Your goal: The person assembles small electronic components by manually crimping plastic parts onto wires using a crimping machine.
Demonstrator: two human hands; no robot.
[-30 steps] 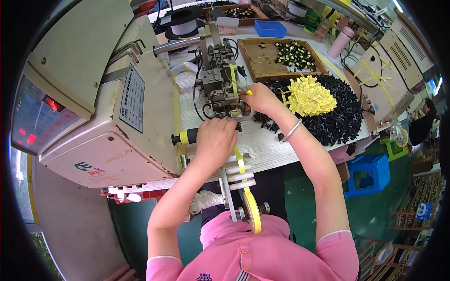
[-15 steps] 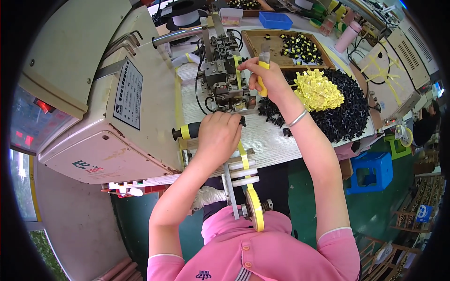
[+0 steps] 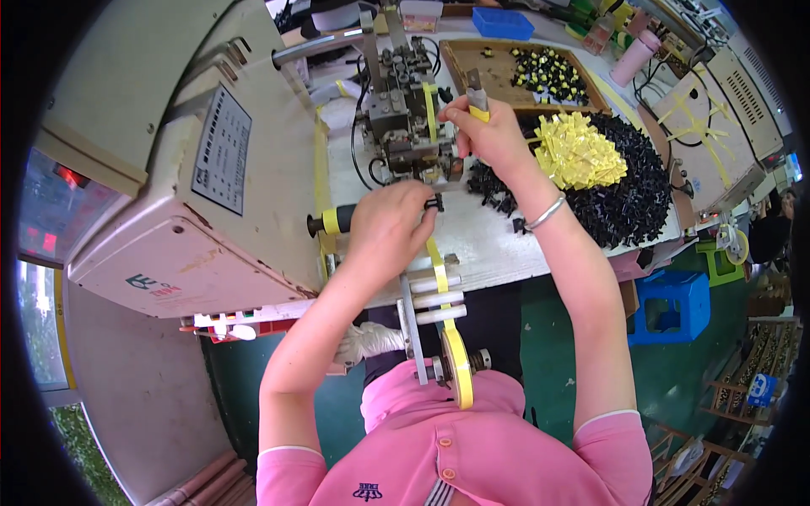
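Observation:
My left hand point(image 3: 390, 221) is closed at the near end of the metal tape machine point(image 3: 396, 114), with a small black plastic part point(image 3: 434, 202) at its fingertips. Behind that hand a black handle with a yellow band point(image 3: 337, 220) sticks out. My right hand point(image 3: 496, 139) is wrapped round a yellow-handled tool with a flat metal end point(image 3: 477, 97), whose exact kind I cannot make out. Its index fingertip is beside a small black piece point(image 3: 445, 95) by the yellow strip point(image 3: 430, 114) on the machine. Yellow tape point(image 3: 440, 270) runs from a roll point(image 3: 456, 371) past white rollers point(image 3: 440, 299).
A heap of black parts point(image 3: 637, 198) with yellow pieces point(image 3: 582, 152) on top lies to the right. Behind it stands a wooden tray point(image 3: 472, 63) of black-and-yellow parts. A large beige machine housing point(image 3: 194, 244) fills the left. A blue stool point(image 3: 671, 308) stands lower right.
My left hand has shifted slightly away from me, and the black part shows more clearly at its fingertips. My right hand has moved a little right, with less of the yellow handle showing.

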